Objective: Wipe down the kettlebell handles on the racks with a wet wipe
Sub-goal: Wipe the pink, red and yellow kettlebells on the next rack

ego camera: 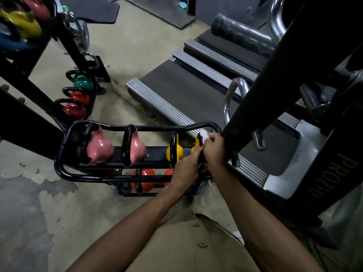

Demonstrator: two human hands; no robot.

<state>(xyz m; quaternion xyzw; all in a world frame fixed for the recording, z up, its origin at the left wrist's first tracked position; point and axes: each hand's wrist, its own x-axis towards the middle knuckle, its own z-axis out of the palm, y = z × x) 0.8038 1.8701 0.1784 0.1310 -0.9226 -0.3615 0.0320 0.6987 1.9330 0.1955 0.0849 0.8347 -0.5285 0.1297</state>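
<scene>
A black tubular rack (64,152) holds two pink kettlebells (100,149) and two yellow kettlebells (177,152) in its upper row. My right hand (214,150) presses a white wet wipe (204,136) onto the black handle of the rightmost yellow kettlebell (194,149). My left hand (186,169) grips the lower part of that same handle. Red kettlebells (144,179) sit on the shelf beneath, partly hidden by the rack bars and my left hand.
A second rack (78,95) at the left carries green and red kettlebells. More coloured kettlebells (21,22) sit at the top left. Treadmills (186,91) lie beyond the rack. A thick black machine post (275,79) stands just right of my hands.
</scene>
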